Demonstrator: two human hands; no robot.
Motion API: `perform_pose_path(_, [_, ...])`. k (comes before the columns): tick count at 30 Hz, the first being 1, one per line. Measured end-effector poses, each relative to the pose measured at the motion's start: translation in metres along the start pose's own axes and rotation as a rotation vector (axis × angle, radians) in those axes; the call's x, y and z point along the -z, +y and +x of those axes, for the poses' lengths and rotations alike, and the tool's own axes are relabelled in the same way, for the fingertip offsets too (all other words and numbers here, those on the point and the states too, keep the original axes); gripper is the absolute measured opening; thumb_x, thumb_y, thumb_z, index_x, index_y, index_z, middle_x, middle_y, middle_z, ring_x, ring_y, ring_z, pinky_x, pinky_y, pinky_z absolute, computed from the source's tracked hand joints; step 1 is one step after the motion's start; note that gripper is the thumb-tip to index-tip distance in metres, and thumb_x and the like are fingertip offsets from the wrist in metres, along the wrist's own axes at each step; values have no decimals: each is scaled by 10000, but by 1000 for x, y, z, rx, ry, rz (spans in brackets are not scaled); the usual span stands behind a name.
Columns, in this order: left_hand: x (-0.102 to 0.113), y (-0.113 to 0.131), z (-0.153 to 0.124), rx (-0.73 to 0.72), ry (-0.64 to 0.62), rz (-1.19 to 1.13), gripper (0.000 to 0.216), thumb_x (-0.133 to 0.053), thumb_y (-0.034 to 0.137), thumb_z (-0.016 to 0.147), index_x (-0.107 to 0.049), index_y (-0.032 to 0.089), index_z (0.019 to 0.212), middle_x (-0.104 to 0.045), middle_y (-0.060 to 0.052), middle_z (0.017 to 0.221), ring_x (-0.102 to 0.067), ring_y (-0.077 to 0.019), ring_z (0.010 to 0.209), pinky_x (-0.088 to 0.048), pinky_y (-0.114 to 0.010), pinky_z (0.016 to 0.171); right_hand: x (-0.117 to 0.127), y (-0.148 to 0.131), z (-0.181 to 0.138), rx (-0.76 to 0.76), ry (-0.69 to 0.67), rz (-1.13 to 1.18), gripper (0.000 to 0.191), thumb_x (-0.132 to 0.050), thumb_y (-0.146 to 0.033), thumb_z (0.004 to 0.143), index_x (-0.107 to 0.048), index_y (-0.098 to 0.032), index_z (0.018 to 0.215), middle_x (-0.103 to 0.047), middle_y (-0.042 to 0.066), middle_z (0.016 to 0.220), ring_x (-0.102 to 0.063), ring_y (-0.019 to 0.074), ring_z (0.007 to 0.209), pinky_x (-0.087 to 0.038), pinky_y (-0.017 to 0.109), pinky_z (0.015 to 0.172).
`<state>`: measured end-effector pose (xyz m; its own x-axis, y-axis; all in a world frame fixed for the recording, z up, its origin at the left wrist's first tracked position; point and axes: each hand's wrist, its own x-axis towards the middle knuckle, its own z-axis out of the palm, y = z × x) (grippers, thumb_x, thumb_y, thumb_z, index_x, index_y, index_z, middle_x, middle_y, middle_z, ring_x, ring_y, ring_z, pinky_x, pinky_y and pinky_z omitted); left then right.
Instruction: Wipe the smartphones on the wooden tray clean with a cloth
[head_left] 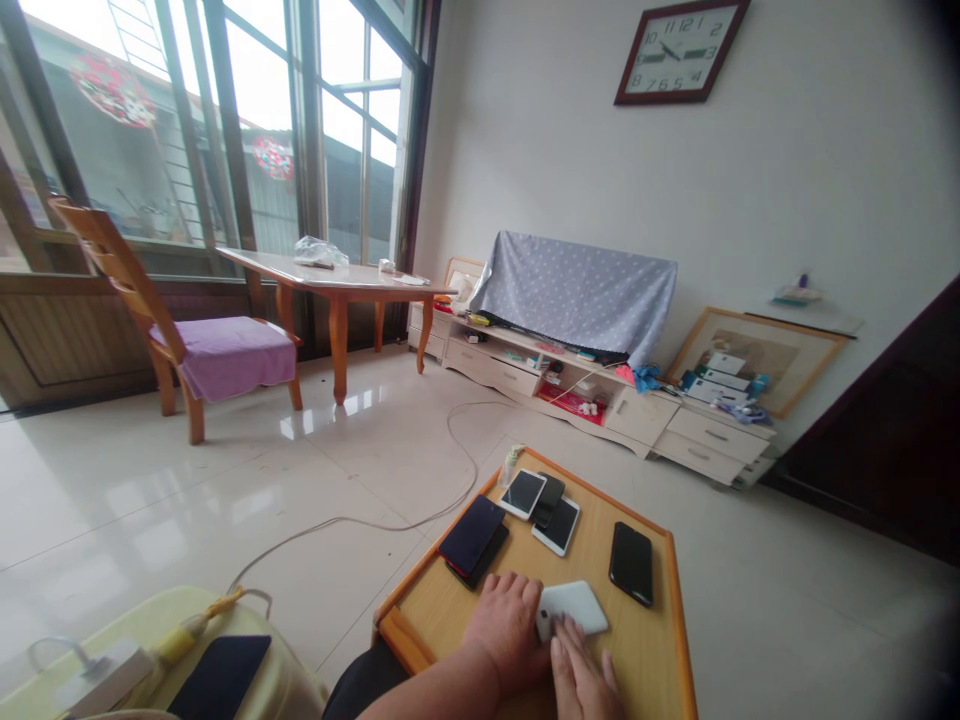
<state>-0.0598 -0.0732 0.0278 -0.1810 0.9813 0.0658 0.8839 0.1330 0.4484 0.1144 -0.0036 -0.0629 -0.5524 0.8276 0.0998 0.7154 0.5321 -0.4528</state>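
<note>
My hands work at the near end of a wooden tray-table [645, 600] with an orange edge. A white smartphone [574, 608] lies there with its camera end to the left. The fingers of my right hand [583, 680] press on its lower left corner. My left hand [506, 630] rests curled against that same end; its grip is unclear. Several other phones lie farther along the tabletop, including a black phone [631, 563] to the right and a dark-screened phone [471, 535] stacked on another black one [484, 560]. A small bottle [511, 465] stands at the far corner.
To my lower left, a pale yellow seat [285, 680] holds a black phone [219, 678] and a white power strip [105, 682]. A white cable [390, 522] crosses the tiled floor. Farther off stand a low cabinet [641, 415], a wooden table [337, 280] and a chair [225, 355].
</note>
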Motion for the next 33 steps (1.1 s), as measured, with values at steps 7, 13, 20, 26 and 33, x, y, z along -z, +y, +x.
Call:
perform_pose_path(7, [-1, 1, 0, -6, 11, -19, 454, -546, 538, 813, -581, 239, 1153, -646, -94, 1163, -538, -290, 1116, -378, -453, 1045, 6, 3, 8, -30, -28, 3, 729, -164, -615, 985, -649, -224, 1364, -512, 94, 1498, -426, 323, 1433, -319, 560, 1189])
perform_pose_path(13, [-2, 0, 1, -9, 18, -19, 432, -550, 524, 807, -590, 234, 1125, -650, -92, 1150, -546, -287, 1108, -382, -451, 1046, -6, 2, 2, 7, -41, 80, 703, -206, -662, 981, -626, -272, 1388, -529, 71, 1486, -467, 317, 1405, -356, 554, 1177])
perform_pose_path(20, [-5, 1, 1, -1, 44, -32, 460, -610, 495, 739, -587, 242, 1123, -642, -92, 1154, -544, -296, 1096, -385, -457, 1033, 6, 20, 16, -113, 223, 82, 864, -125, -773, 938, -699, -223, 1276, -602, 149, 1412, -522, 370, 1351, -388, 636, 1126])
perform_pose_path(26, [-8, -3, 2, -14, 38, -35, 449, -555, 555, 797, -585, 243, 1119, -652, -81, 1131, -544, -288, 1093, -381, -454, 1034, -12, 11, 5, -2, 29, 106, 751, -221, -734, 963, -661, -259, 1344, -531, 100, 1483, -456, 364, 1403, -390, 603, 1141])
perform_pose_path(33, [-7, -2, 2, -3, 34, -20, 468, -615, 489, 725, -576, 249, 1125, -638, -85, 1158, -531, -295, 1106, -368, -452, 1040, 9, 24, 16, -203, 125, 189, 869, -201, -775, 916, -640, -169, 1358, -520, 160, 1493, -468, 348, 1399, -407, 503, 1151])
